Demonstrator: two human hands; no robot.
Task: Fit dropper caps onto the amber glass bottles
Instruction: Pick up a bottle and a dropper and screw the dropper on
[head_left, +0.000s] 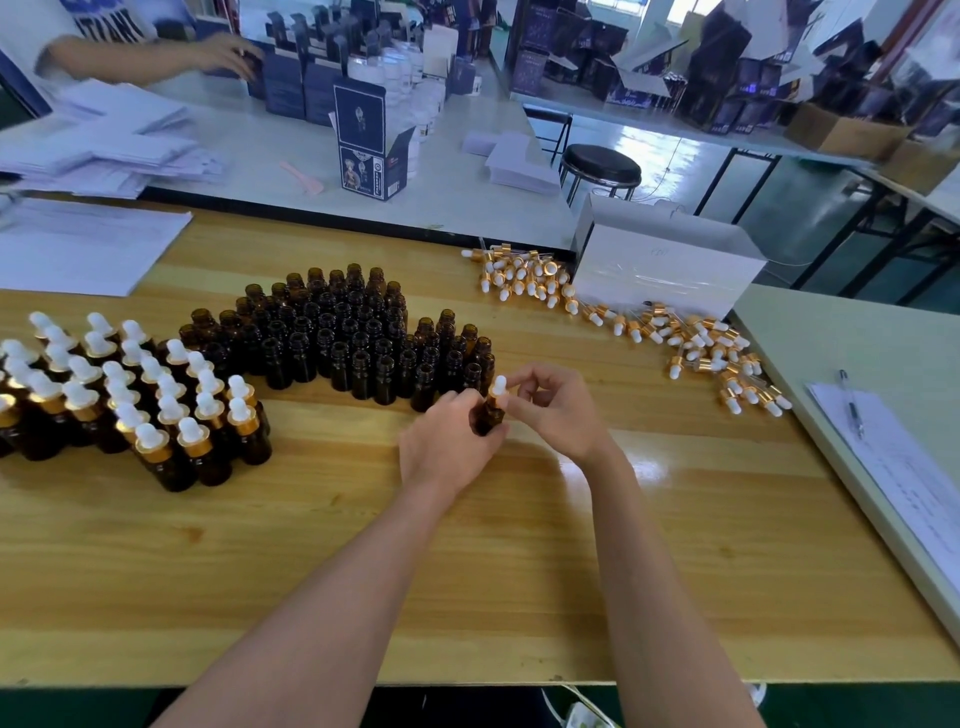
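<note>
A white box (670, 270) is set at the far edge of the wooden table (311, 545), with white sheets (78, 249) stacked at far left. A pen (851, 402) is laid on a printed form (898, 467) at right; a black stool (600, 166) is seen beyond.

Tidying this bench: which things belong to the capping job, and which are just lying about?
Job: amber glass bottle with white-bulbed dropper cap; open amber bottles; capped bottles; loose dropper caps.
Lying about: dark pen; printed sheet; white paper stack.
</note>
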